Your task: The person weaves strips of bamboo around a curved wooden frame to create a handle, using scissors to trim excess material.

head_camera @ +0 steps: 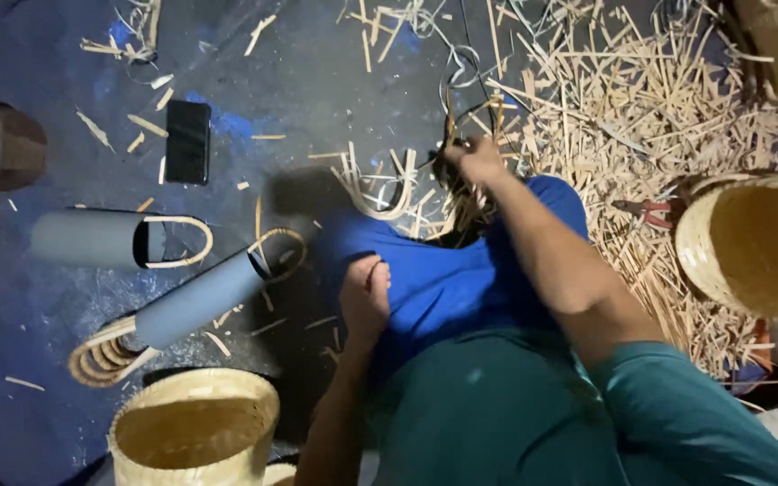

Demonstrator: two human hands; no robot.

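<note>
The person sits on a dark floor (335,81) and looks down over a blue shirt and green trousers. The right hand (474,160) reaches forward, its grip closed on a bundle of thin cane strips (443,193) that curve up and fan out just in front of the blue cloth (443,279). The left hand (366,297) rests lower down with its fingers curled against that blue cloth; I cannot tell whether its grip holds anything.

To the right lies a thick heap of cut cane pieces (623,117), with red-handled pliers (650,211) on it and an open woven basket (749,247) just beside them. Another woven basket (195,432) stands near the left arm. Two grey tubes (92,238) lie on the floor to the left, each with cane loops at one end. A black phone (188,141) lies beyond them.
</note>
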